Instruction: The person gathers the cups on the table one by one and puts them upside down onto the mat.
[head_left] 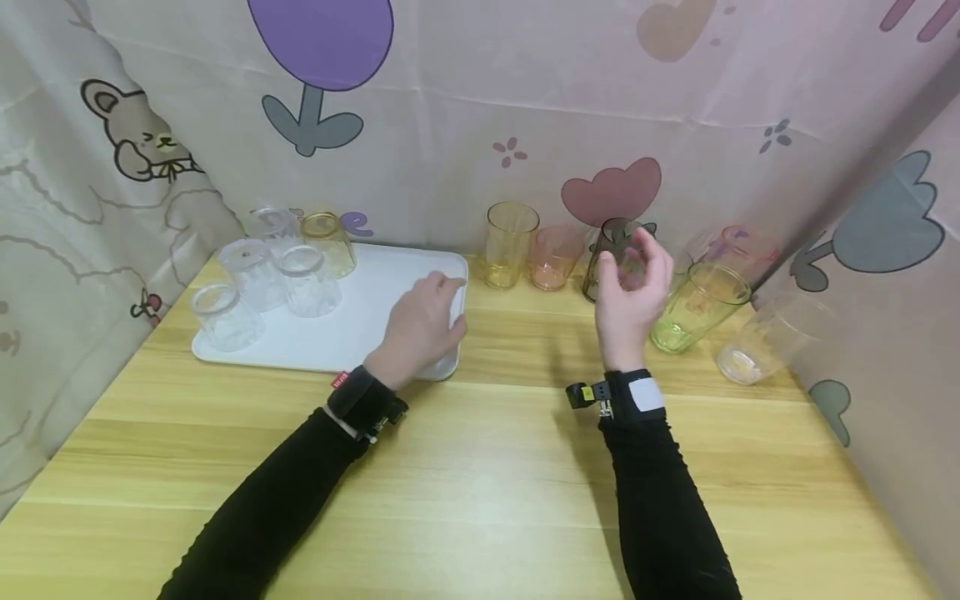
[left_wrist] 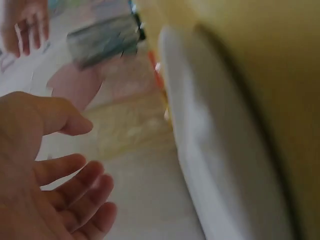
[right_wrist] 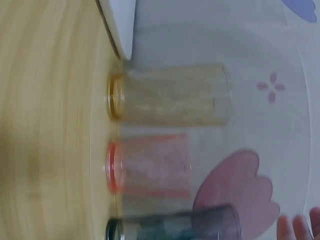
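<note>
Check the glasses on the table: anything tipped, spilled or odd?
Nothing is spilled or broken. Only the clear glass at the far right seems to lie tipped on the table, beside the upright green glass.

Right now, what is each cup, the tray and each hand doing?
Tray: flat on table, holds five upside-down glasses.
Yellow glass: upright, empty.
Pink glass: upright, empty.
Dark glass: upright, untouched.
Green glass: upright, empty.
Left hand: resting on tray.
Right hand: raised, holding nothing.
</note>
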